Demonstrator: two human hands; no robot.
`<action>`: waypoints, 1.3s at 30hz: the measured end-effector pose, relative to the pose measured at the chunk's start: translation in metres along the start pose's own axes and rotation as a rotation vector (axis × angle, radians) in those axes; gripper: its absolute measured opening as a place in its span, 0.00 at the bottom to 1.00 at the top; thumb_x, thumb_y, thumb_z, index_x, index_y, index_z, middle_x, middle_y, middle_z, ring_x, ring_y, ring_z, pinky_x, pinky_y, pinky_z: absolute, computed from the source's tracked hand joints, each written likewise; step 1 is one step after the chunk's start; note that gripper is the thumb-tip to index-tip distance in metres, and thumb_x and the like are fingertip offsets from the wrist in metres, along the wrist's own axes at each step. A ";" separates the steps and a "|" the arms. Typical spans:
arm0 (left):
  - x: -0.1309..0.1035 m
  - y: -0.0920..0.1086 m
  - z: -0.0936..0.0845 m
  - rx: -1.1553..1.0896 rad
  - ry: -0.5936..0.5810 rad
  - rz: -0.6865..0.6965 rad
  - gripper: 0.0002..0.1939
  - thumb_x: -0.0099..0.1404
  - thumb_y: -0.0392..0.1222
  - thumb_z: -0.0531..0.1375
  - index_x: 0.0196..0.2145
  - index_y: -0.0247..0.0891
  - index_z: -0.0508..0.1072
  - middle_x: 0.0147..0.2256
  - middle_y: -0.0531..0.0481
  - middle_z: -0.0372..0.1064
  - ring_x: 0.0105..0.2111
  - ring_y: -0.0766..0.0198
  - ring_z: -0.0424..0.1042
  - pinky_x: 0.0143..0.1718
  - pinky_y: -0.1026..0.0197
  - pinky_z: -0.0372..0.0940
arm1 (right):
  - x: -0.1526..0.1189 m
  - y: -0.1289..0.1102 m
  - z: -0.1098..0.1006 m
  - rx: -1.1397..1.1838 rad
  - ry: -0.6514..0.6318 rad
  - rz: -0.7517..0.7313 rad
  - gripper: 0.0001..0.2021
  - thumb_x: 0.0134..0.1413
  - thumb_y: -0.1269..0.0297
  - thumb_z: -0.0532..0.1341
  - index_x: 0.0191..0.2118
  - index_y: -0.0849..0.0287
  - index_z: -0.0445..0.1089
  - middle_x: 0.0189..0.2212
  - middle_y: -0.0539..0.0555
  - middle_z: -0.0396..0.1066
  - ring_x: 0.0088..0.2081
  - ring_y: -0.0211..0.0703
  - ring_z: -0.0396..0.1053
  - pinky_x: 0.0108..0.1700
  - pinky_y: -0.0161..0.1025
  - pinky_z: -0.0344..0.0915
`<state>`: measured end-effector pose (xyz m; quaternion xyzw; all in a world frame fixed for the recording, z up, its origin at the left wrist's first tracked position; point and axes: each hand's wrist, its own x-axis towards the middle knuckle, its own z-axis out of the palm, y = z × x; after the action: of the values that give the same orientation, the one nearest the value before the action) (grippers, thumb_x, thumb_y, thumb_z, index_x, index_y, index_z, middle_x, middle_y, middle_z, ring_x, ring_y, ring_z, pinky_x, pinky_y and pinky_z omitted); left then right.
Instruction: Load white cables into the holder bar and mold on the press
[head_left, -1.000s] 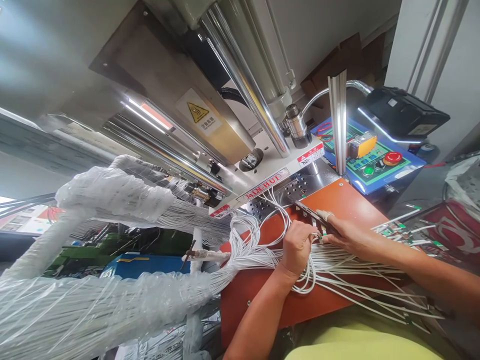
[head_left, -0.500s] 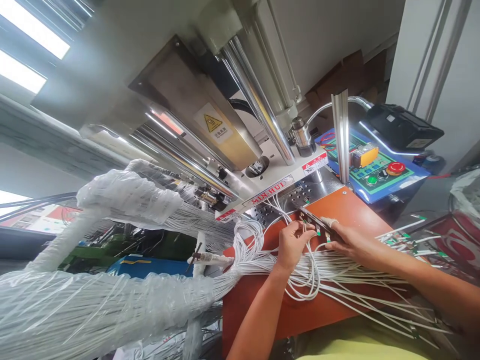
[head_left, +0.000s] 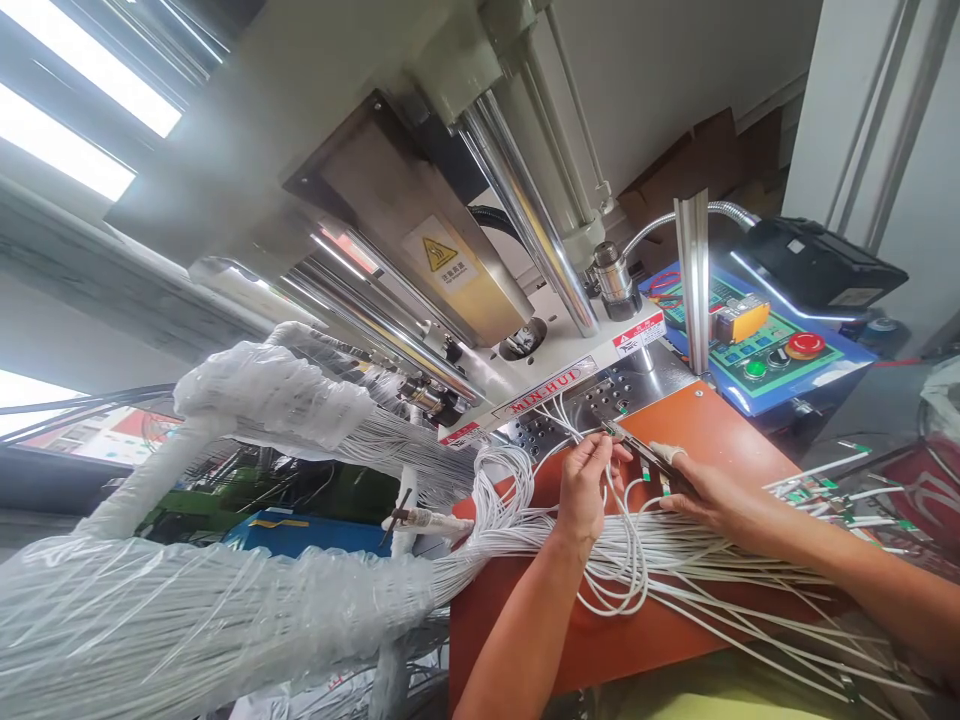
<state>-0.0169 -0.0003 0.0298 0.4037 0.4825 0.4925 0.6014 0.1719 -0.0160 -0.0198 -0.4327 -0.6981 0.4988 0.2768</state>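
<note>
My right hand (head_left: 705,490) grips a narrow dark metal bar (head_left: 651,452), thumb along its upper side and fingers below. White cables with small green-and-metal connector ends (head_left: 665,486) meet the bar along its near side. My left hand (head_left: 583,490) is closed in a pinch at the bar's far end, on a white cable (head_left: 609,485); the cable tip is hidden by the fingers. Beneath both hands a thick bundle of white cables (head_left: 697,545) crosses the orange-brown board (head_left: 525,620). A few cables loop down below my left hand.
A press (head_left: 551,385) with shiny guide columns stands just beyond the board. To its right are an upright metal post (head_left: 694,290) and a blue control box (head_left: 810,385) with red and green buttons. Plastic-wrapped cable bundles (head_left: 225,610) hang on a wrapped rack at left.
My left hand has moved its pinch toward the bar's far end. The bar has turned in my right hand, so its face shows less. The whole view has shifted slightly.
</note>
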 end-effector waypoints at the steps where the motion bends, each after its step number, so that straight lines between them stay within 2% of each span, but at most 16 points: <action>1: 0.000 0.001 0.000 0.029 0.017 0.002 0.15 0.60 0.50 0.64 0.33 0.33 0.74 0.27 0.51 0.69 0.21 0.75 0.57 0.19 0.72 0.52 | 0.000 0.001 0.000 -0.003 0.000 0.000 0.31 0.57 0.49 0.57 0.64 0.52 0.54 0.48 0.59 0.71 0.49 0.58 0.69 0.52 0.51 0.67; 4: 0.002 0.001 0.000 0.134 0.049 0.018 0.14 0.60 0.49 0.63 0.32 0.33 0.75 0.25 0.52 0.70 0.17 0.77 0.49 0.17 0.72 0.44 | 0.000 0.003 0.001 0.002 0.007 0.004 0.31 0.57 0.50 0.57 0.64 0.53 0.54 0.48 0.59 0.71 0.49 0.57 0.69 0.52 0.51 0.67; 8: 0.005 -0.001 -0.002 0.200 0.057 0.009 0.14 0.56 0.46 0.65 0.36 0.32 0.77 0.30 0.45 0.77 0.20 0.74 0.58 0.18 0.71 0.49 | 0.000 0.003 0.002 0.013 0.019 0.004 0.31 0.56 0.50 0.57 0.64 0.53 0.55 0.49 0.58 0.71 0.49 0.57 0.70 0.51 0.52 0.67; 12: 0.006 -0.005 -0.011 0.235 0.070 0.011 0.10 0.55 0.41 0.65 0.34 0.32 0.75 0.29 0.43 0.78 0.23 0.71 0.65 0.23 0.69 0.55 | 0.000 0.001 0.001 0.000 0.021 0.020 0.31 0.56 0.51 0.57 0.64 0.52 0.55 0.48 0.57 0.72 0.47 0.56 0.71 0.50 0.50 0.67; 16: 0.006 -0.015 -0.025 0.300 0.007 0.009 0.10 0.58 0.42 0.64 0.34 0.34 0.70 0.31 0.44 0.78 0.20 0.73 0.64 0.24 0.69 0.56 | -0.001 0.000 0.000 -0.041 0.010 0.056 0.27 0.56 0.51 0.57 0.60 0.53 0.58 0.45 0.57 0.74 0.45 0.55 0.72 0.47 0.48 0.68; 20: 0.008 -0.023 -0.034 0.413 -0.029 0.047 0.10 0.61 0.43 0.63 0.34 0.36 0.67 0.30 0.47 0.78 0.20 0.73 0.63 0.25 0.69 0.57 | -0.002 -0.002 -0.002 -0.076 -0.023 0.082 0.26 0.56 0.51 0.56 0.59 0.54 0.57 0.45 0.58 0.73 0.46 0.55 0.71 0.49 0.48 0.67; 24: 0.005 -0.023 -0.030 0.481 -0.030 0.073 0.09 0.62 0.43 0.63 0.37 0.36 0.70 0.31 0.47 0.79 0.21 0.71 0.68 0.28 0.67 0.63 | -0.002 -0.004 -0.003 -0.073 -0.046 0.089 0.24 0.57 0.51 0.55 0.57 0.55 0.57 0.46 0.58 0.72 0.51 0.56 0.69 0.53 0.49 0.64; 29: 0.003 -0.023 -0.027 0.544 -0.064 0.154 0.09 0.64 0.44 0.61 0.36 0.35 0.75 0.37 0.44 0.79 0.31 0.65 0.75 0.37 0.63 0.69 | -0.001 0.002 -0.002 -0.076 -0.042 0.069 0.28 0.57 0.51 0.56 0.61 0.55 0.54 0.46 0.59 0.72 0.50 0.56 0.69 0.52 0.49 0.64; 35: 0.005 -0.031 -0.031 0.601 -0.048 0.219 0.05 0.62 0.39 0.63 0.34 0.35 0.77 0.33 0.47 0.78 0.35 0.63 0.76 0.41 0.62 0.70 | -0.002 0.005 0.000 -0.088 0.024 0.056 0.30 0.56 0.49 0.57 0.63 0.53 0.56 0.44 0.58 0.74 0.45 0.56 0.72 0.48 0.48 0.67; 39: 0.002 -0.032 -0.027 0.733 -0.020 0.336 0.03 0.62 0.36 0.63 0.34 0.37 0.79 0.33 0.48 0.77 0.34 0.63 0.76 0.41 0.62 0.69 | -0.002 0.006 0.001 -0.102 0.016 0.059 0.30 0.57 0.49 0.57 0.63 0.53 0.56 0.44 0.58 0.74 0.44 0.55 0.72 0.47 0.48 0.68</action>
<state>-0.0371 -0.0036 -0.0067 0.6695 0.5477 0.3751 0.3333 0.1741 -0.0179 -0.0258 -0.4704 -0.7073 0.4672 0.2453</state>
